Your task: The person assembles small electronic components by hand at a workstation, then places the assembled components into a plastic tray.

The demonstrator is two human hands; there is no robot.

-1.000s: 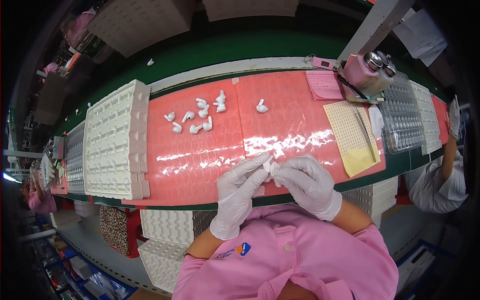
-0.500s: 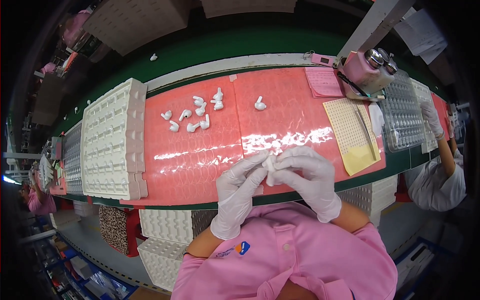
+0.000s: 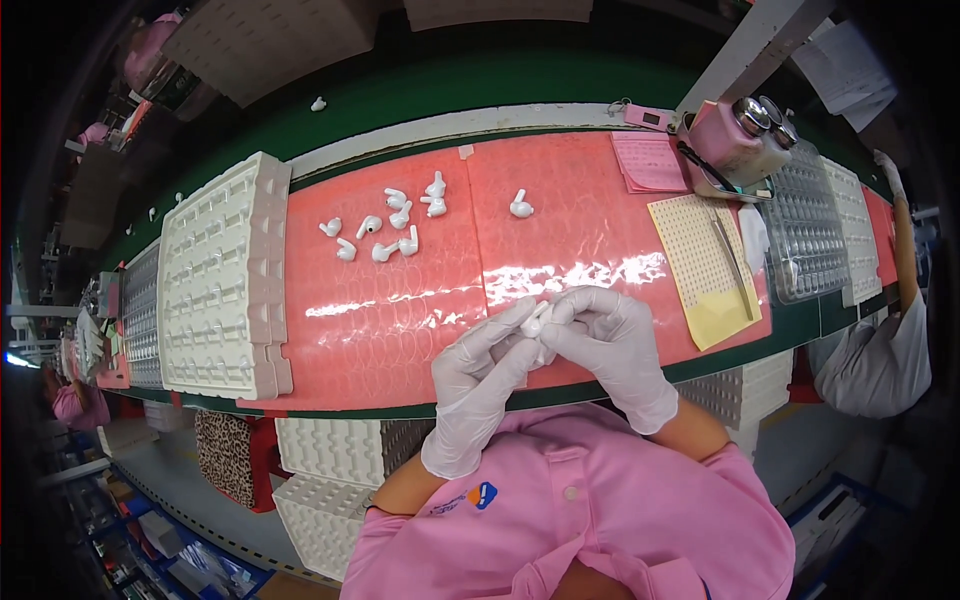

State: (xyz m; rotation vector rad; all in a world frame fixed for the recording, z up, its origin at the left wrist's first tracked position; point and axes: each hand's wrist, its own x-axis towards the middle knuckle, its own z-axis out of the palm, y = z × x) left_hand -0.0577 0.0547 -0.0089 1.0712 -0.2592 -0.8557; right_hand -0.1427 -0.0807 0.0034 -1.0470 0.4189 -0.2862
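Close to my body, over the near edge of the red mat (image 3: 390,365), both gloved hands meet at one small white earbud (image 3: 534,324). My left hand (image 3: 472,385) pinches it from the left side. From the right, my right hand (image 3: 618,352) has its fingertips closed on the same piece, and the fingers partly cover it. Several white earbuds (image 3: 400,216) lie in a loose group on the mat's left half. A single earbud (image 3: 521,205) rests by itself, right of the mat's seam.
A stack of cream trays (image 3: 215,290) borders the mat at left. On the right are tweezers (image 3: 735,268) on a yellow sticker sheet (image 3: 690,250), a pink notepad (image 3: 650,160) and dispenser bottles (image 3: 740,135). Behind runs a green conveyor (image 3: 450,70). A co-worker's arm (image 3: 905,240) reaches in at far right.
My right hand has shifted slightly left and turned, with the held earbud at a different angle. An earbud on the conveyor moved slightly right and farther away. The co-worker's hand moved from the clear tray toward the conveyor.
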